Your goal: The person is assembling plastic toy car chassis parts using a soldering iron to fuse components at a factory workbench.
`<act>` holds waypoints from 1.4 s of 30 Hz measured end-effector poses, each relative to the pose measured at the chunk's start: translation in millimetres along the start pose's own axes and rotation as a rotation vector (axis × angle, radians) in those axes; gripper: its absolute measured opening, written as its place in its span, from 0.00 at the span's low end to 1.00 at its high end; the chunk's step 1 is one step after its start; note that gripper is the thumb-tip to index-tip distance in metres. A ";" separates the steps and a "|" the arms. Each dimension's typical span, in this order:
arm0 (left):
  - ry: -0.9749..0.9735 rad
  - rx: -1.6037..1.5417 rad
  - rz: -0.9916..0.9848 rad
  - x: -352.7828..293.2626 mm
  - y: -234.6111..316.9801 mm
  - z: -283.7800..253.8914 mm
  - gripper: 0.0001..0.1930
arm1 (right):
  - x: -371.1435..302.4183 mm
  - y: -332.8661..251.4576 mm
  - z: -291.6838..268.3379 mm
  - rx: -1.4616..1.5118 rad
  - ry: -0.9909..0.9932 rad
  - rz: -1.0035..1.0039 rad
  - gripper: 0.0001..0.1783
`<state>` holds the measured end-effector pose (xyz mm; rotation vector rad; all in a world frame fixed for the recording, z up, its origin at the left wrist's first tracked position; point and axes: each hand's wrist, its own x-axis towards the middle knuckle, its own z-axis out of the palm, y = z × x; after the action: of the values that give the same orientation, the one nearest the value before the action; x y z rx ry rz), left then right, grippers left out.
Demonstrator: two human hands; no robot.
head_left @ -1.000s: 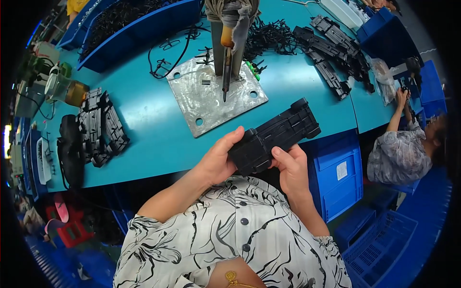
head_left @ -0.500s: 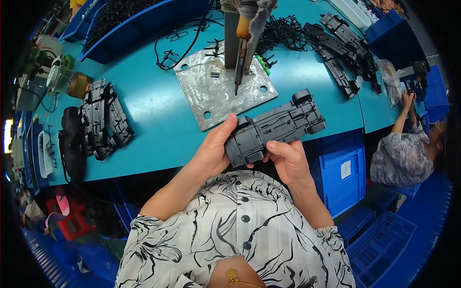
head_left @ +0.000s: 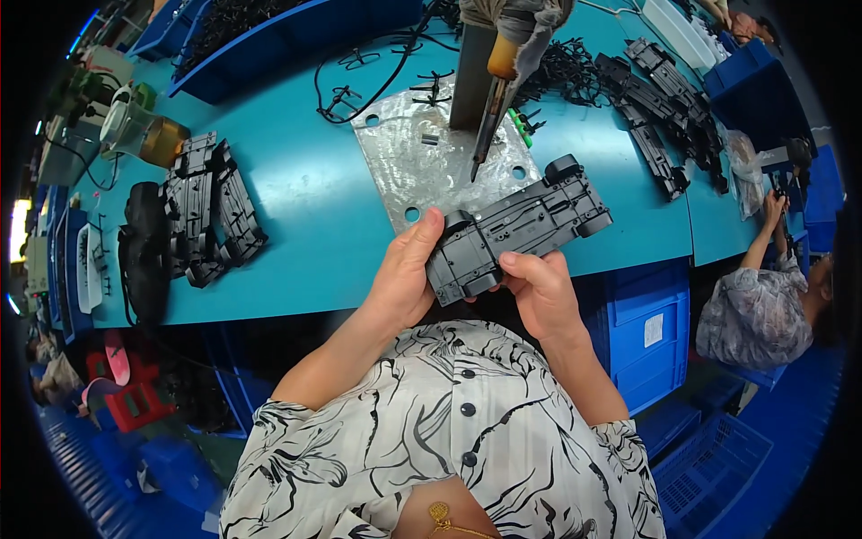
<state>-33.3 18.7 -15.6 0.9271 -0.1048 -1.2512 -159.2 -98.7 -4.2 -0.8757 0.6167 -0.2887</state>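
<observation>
Head view: both hands closed on one black base [head_left: 530, 225], long plastic piece, studded side up, tilted with its far end up to the right. Left hand [head_left: 404, 274] grips the near left end, thumb on its top edge; right hand [head_left: 546, 295] pinches the lower edge, thumb on top, its fingers mostly hidden underneath. Base is in front of the person, at the desk [head_left: 310, 247] edge, overlapping the corner of a metal plate [head_left: 404, 148]. Soldering iron [head_left: 489, 117] points down over the plate; can't tell if the tip touches. More black frames [head_left: 202, 211] on the left, next to a black pouch [head_left: 145, 256]; another heap [head_left: 669, 112] far right. Blue bin [head_left: 305, 40] of black bits at the back. Co-worker [head_left: 754, 314] off right.
</observation>
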 end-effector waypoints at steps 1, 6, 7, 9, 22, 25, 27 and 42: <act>0.001 -0.002 0.000 0.6 1.7 0.6 0.31 | 0.7 0.4 1.0 -0.001 0.000 0.002 0.18; 0.042 -0.001 -0.081 6.1 16.5 3.2 0.29 | 9.5 0.8 1.9 0.039 -0.016 -0.084 0.19; 0.043 0.000 -0.080 7.5 19.2 3.6 0.29 | 11.4 1.2 1.5 0.040 -0.017 -0.084 0.19; 0.024 0.018 -0.061 10.0 24.3 4.2 0.29 | 14.5 1.3 1.6 0.033 -0.049 -0.088 0.18; 0.045 0.141 -0.009 24.4 41.5 -1.3 0.29 | 25.9 -4.9 15.4 0.040 -0.094 -0.146 0.18; 0.031 0.165 -0.007 26.5 43.0 0.0 0.29 | 27.7 -4.4 14.7 0.033 -0.082 -0.183 0.18; 0.048 0.161 -0.002 27.3 44.0 1.7 0.29 | 28.2 -4.3 14.6 0.050 -0.066 -0.160 0.17; 0.028 0.035 0.059 35.0 36.7 -3.2 0.30 | 24.6 -13.2 22.6 -0.054 -0.006 -0.208 0.11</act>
<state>9.0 -8.5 -8.1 0.9647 -0.1313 -1.1850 -125.8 -104.4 7.7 -0.9941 0.5303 -0.4588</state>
